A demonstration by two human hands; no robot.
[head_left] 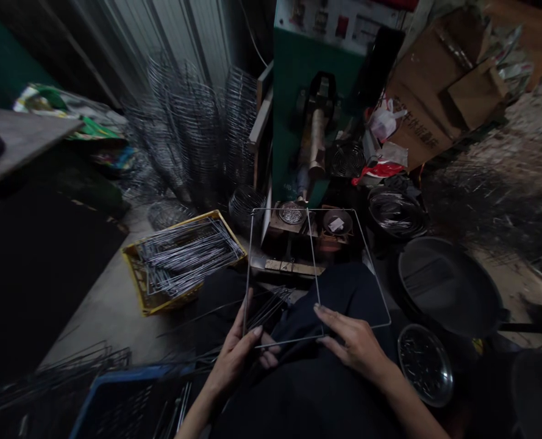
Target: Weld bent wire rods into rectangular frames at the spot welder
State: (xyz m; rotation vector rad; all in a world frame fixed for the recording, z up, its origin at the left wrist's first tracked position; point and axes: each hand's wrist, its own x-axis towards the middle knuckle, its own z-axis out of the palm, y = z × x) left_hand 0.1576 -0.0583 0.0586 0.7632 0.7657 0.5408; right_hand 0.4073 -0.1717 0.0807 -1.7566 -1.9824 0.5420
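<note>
A rectangular wire frame spans the space above my lap. My left hand is closed on its near left corner, thumb on top of the near wire. A straight wire rod crosses the middle of the frame from far edge to near edge. The fingers and thumb of my right hand pinch the near end of this rod where it meets the near wire. At the far edge, frame and rod lie by the tip of the metal arm on a green machine. Loose wire rods rest by my left hand.
A yellow crate of wire pieces stands at left, a blue crate at lower left. Stacked wire rings rise behind. Small dishes sit under the machine arm. At right are a large dark pan and a metal bowl.
</note>
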